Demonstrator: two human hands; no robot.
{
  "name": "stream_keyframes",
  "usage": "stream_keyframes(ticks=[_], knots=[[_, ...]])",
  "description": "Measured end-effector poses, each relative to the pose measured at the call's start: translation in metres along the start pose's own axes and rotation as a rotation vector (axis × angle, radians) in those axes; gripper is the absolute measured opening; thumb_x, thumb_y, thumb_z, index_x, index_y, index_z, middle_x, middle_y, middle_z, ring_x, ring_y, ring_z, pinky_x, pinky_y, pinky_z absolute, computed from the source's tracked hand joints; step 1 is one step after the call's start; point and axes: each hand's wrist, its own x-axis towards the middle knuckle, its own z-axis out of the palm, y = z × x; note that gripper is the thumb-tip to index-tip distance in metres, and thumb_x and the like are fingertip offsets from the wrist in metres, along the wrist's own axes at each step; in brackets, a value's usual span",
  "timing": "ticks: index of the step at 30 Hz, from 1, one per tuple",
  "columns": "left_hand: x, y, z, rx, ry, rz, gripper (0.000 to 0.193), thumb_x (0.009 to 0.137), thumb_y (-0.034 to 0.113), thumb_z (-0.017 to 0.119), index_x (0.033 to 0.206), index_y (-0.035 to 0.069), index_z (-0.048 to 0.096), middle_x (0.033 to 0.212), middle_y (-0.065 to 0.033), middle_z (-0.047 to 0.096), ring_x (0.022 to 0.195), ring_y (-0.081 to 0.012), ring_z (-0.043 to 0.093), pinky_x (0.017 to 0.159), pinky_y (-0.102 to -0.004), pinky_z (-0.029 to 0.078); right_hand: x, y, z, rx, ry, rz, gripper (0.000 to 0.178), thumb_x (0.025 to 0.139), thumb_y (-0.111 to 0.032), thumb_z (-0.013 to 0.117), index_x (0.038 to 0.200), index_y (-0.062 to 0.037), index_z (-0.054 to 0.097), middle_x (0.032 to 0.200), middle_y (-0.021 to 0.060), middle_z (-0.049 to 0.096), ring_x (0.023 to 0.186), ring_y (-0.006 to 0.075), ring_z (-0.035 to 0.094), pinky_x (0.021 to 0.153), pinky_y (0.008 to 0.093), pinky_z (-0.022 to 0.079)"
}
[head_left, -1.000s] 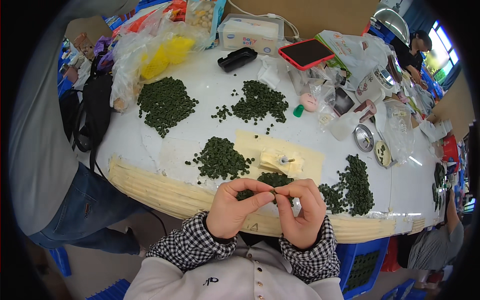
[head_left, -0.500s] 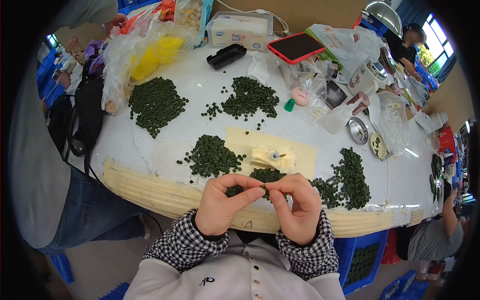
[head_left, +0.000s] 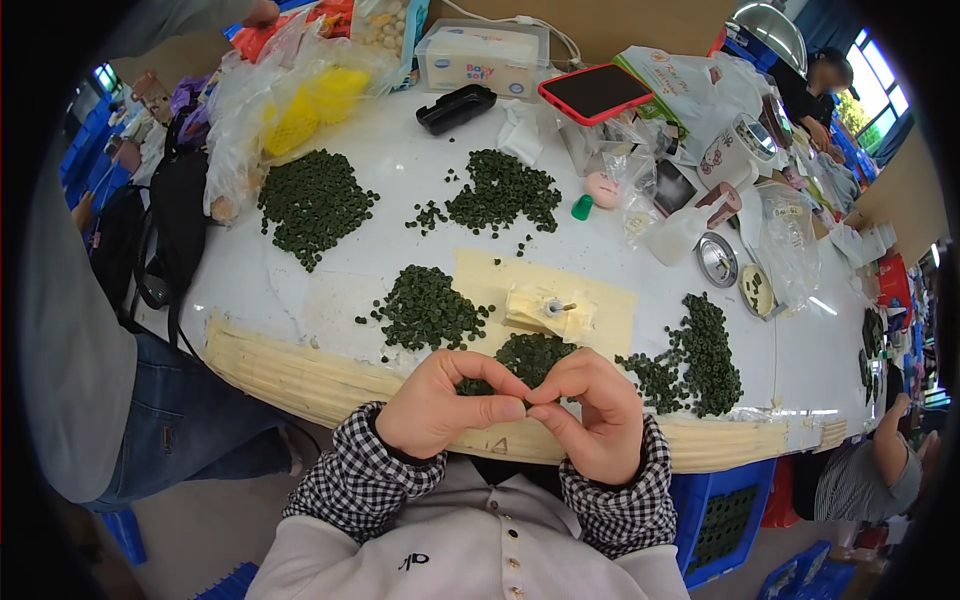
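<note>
At the table's near edge my left hand (head_left: 437,408) and my right hand (head_left: 596,418) meet, both closed in a pinch at the fingertips. Between them a sliver of a small dark green piece (head_left: 527,404) shows; the fingers cover most of it. Just beyond my fingers lies a pile of small round dark green pieces (head_left: 535,352), partly hidden by the hands. Behind that pile, a cream-coloured block with a short upright metal pin (head_left: 550,310) rests on a yellowish sheet (head_left: 612,300).
More dark green piles lie at the left (head_left: 315,205), centre left (head_left: 430,308), back (head_left: 503,190) and right (head_left: 708,360). Behind them are a black case (head_left: 456,108), a red-edged phone (head_left: 595,93) and plastic bags (head_left: 235,140). A blue crate (head_left: 722,535) stands below the right edge. Another person's sleeve (head_left: 75,380) is at left.
My hands have shifted slightly, the left a little leftward and its thumb lower. The green piece between the fingertips shows less than before. At the upper left the other person's hand has moved up.
</note>
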Motion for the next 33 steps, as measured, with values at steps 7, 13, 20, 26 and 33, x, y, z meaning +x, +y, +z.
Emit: stream_keyframes(ticks=[7, 13, 20, 26, 33], knots=[[0.002, -0.002, -0.006, 0.006, -0.093, -0.06, 0.013, 0.08, 0.005, 0.069, 0.091, 0.0, 0.066, 0.082, -0.0017, 0.064, 0.072, -0.004, 0.055, 0.064, -0.0166, 0.043, 0.0, -0.002, -0.001, -0.043, -0.019, -0.047, 0.016, 0.072, 0.0, 0.073, 0.085, -0.0018, 0.065, 0.08, 0.0074, 0.059, 0.072, 0.0187, 0.058, 0.064, 0.0267, 0.047], [-0.002, 0.011, -0.006, 0.172, -0.064, -0.035, 0.013, 0.082, 0.007, 0.067, 0.092, -0.001, 0.068, 0.082, -0.0025, 0.066, 0.073, -0.0039, 0.055, 0.066, -0.0173, 0.044, 0.001, -0.003, 0.0, -0.226, 0.005, -0.144, 0.02, 0.067, 0.0, 0.076, 0.083, -0.0026, 0.065, 0.078, 0.0065, 0.058, 0.068, 0.0183, 0.057, 0.057, 0.0271, 0.046], [-0.004, 0.016, -0.003, 0.432, -0.018, 0.067, 0.014, 0.083, 0.007, 0.065, 0.093, -0.002, 0.068, 0.082, -0.0046, 0.068, 0.075, -0.0056, 0.058, 0.07, -0.0194, 0.046, 0.0, 0.0, 0.002, -0.286, 0.029, -0.191, 0.02, 0.065, 0.001, 0.076, 0.082, -0.0025, 0.066, 0.075, 0.0062, 0.057, 0.067, 0.0177, 0.057, 0.053, 0.027, 0.045], [-0.004, 0.017, 0.001, 0.249, 0.013, 0.03, 0.014, 0.083, 0.006, 0.064, 0.093, -0.003, 0.068, 0.085, -0.0085, 0.068, 0.08, -0.0109, 0.062, 0.075, -0.0226, 0.049, 0.003, -0.004, 0.004, -0.294, 0.043, -0.153, 0.02, 0.068, 0.004, 0.073, 0.085, -0.0024, 0.067, 0.077, 0.0061, 0.057, 0.066, 0.0167, 0.057, 0.053, 0.0261, 0.045], [-0.002, 0.008, -0.001, 0.278, 0.047, 0.08, 0.013, 0.082, 0.003, 0.065, 0.092, -0.004, 0.067, 0.085, -0.0093, 0.068, 0.081, -0.0123, 0.063, 0.076, -0.0234, 0.049, 0.002, -0.003, 0.005, -0.279, 0.068, -0.133, 0.02, 0.069, 0.007, 0.071, 0.087, -0.0022, 0.067, 0.079, 0.0078, 0.058, 0.068, 0.0179, 0.059, 0.056, 0.026, 0.047]])
